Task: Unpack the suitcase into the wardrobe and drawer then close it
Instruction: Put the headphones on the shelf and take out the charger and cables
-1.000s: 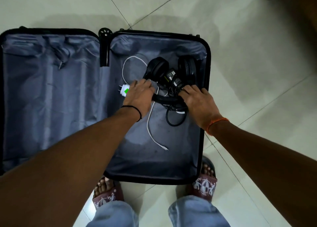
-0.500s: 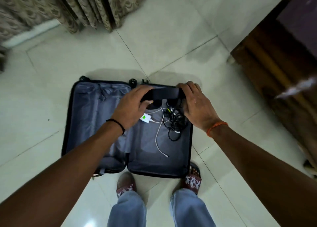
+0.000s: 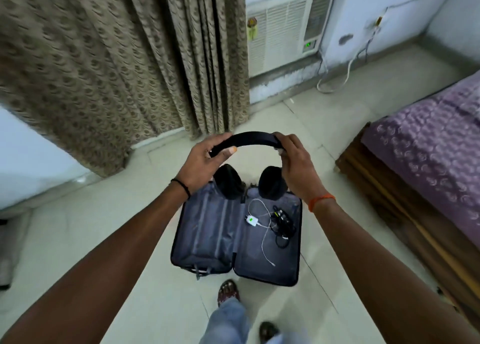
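Pale floor tiles (image 3: pixel 109 226) lie bare around you on the left and in front, out to the curtain (image 3: pixel 130 57) and the air conditioner (image 3: pixel 283 29) at the far wall. On your right the bed (image 3: pixel 428 146) and its wooden frame edge run close along the suitcase (image 3: pixel 207 234), leaving only a narrow strip of floor between them. The suitcase lies open flat at your feet, both halves up. In its right half a white charger (image 3: pixel 252 220) with its cable sits just beside a black tangle of cords (image 3: pixel 281 221). You hold the headphones (image 3: pixel 249 139) up above the suitcase's far edge: your left hand (image 3: pixel 205 161) has its grip clenched round one end of the band, your right hand (image 3: pixel 296 164) round the other, earcups hanging below.
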